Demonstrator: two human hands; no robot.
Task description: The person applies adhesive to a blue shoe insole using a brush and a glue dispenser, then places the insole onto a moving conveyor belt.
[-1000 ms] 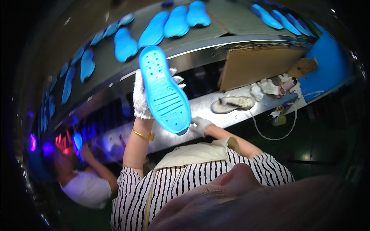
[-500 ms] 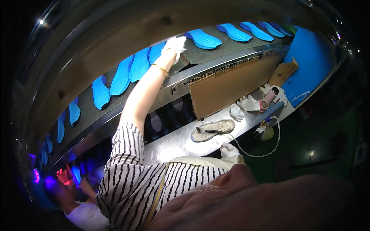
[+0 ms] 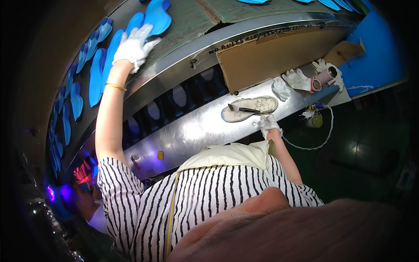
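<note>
Blue insoles (image 3: 158,18), left hand (image 3: 133,49) now farther from seam (image 3: 208,11)

So your head cam is the left one of the pair you're wearing, a wide fisheye looking down over your striped shirt (image 3: 209,187). Picture's upright, so its left is your left. Shirt's pretty close to the lens; both sets of fingers sit farther out, left fingers (image 3: 142,36) up toward the top left, right fingers (image 3: 267,122) right of center. The grey-green surface (image 3: 187,28) around your left fingers gets cut off by the top edge, and the desk (image 3: 192,131) crosses the middle, left of your right fingers.
</note>
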